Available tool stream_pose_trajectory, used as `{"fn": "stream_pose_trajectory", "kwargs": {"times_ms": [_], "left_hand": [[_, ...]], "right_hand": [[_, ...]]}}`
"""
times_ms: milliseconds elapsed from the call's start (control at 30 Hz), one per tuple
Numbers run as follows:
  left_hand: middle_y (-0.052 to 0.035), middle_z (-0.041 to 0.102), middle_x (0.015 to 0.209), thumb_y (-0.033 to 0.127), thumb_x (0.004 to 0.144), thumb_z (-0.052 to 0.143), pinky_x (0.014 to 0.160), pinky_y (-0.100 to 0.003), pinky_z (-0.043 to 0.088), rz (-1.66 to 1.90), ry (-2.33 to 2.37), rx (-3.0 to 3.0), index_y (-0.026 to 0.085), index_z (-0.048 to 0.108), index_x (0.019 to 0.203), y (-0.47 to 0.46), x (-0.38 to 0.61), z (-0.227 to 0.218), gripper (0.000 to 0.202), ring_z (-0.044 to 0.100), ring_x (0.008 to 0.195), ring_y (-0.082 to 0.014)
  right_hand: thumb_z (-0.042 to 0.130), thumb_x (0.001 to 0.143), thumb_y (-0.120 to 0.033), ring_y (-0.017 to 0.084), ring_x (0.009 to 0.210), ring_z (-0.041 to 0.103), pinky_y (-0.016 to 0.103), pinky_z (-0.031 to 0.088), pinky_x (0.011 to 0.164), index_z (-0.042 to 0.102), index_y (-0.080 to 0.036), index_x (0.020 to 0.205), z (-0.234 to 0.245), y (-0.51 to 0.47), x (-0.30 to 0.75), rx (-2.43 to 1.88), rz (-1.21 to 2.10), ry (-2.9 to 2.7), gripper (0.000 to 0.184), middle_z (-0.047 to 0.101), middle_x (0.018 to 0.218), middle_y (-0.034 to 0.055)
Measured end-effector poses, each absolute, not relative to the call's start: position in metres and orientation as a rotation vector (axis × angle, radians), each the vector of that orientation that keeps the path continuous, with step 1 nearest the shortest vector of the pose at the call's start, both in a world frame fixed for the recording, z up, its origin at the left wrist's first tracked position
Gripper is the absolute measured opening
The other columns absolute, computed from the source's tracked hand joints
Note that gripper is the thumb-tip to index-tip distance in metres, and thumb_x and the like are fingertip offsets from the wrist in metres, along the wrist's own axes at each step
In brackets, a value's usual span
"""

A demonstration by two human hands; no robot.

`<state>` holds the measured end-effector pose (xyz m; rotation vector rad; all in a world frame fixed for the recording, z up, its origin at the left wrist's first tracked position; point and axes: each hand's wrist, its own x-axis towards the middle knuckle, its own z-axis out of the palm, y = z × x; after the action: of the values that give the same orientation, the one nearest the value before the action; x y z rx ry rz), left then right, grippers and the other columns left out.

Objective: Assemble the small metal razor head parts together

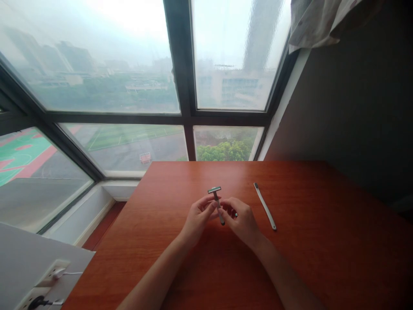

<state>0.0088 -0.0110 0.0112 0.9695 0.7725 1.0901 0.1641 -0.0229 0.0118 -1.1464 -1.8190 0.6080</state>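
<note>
A razor point(214, 190) with a grey handle is held up over the table, its head at the top and the handle slanting down towards me. My left hand point(200, 215) pinches the handle below the head from the left. From the right, my right hand point(239, 217) grips the lower handle, its other fingers curled and partly hidden. A small light-coloured bit shows at those curled fingers; I cannot make out what it is. To the right of my right hand, a white toothbrush point(265, 207) with a dark head lies slanted on the table, touched by neither hand.
The reddish-brown wooden table point(316, 254) reaches to the window point(226, 118) in front. A dark wall point(348, 107) stands to the right, with a light curtain point(316, 26) above. Wall sockets point(53, 273) with plugs and cords are at the lower left, beside the table's left edge.
</note>
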Motion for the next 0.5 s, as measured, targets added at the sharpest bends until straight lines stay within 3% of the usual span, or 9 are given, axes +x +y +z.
{"fn": "stream_pose_trajectory", "kwargs": {"times_ms": [333, 500], "left_hand": [[-0.0107, 0.072, 0.095, 0.036, 0.075, 0.072, 0.084, -0.034, 0.049, 1.129, 0.814, 1.132, 0.013, 0.071, 0.097, -0.011, 0.013, 0.012, 0.032, 0.065, 0.088, -0.0226], [-0.0106, 0.07, 0.096, 0.039, 0.074, 0.071, 0.079, -0.031, 0.049, 1.13, 0.956, 1.193, 0.014, 0.07, 0.094, -0.011, 0.012, 0.014, 0.032, 0.063, 0.088, -0.0218]], "right_hand": [[0.054, 0.083, -0.021, 0.013, 0.06, 0.053, 0.024, 0.043, 0.057, 0.06, -0.019, 0.082, 0.014, -0.025, 0.16, -1.167, 0.481, -1.849, 0.006, 0.06, 0.072, 0.002], [0.053, 0.082, -0.021, 0.014, 0.06, 0.055, 0.025, 0.042, 0.059, 0.063, -0.018, 0.084, 0.015, -0.015, 0.177, -1.303, 0.377, -1.83, 0.01, 0.063, 0.073, 0.0033]]}}
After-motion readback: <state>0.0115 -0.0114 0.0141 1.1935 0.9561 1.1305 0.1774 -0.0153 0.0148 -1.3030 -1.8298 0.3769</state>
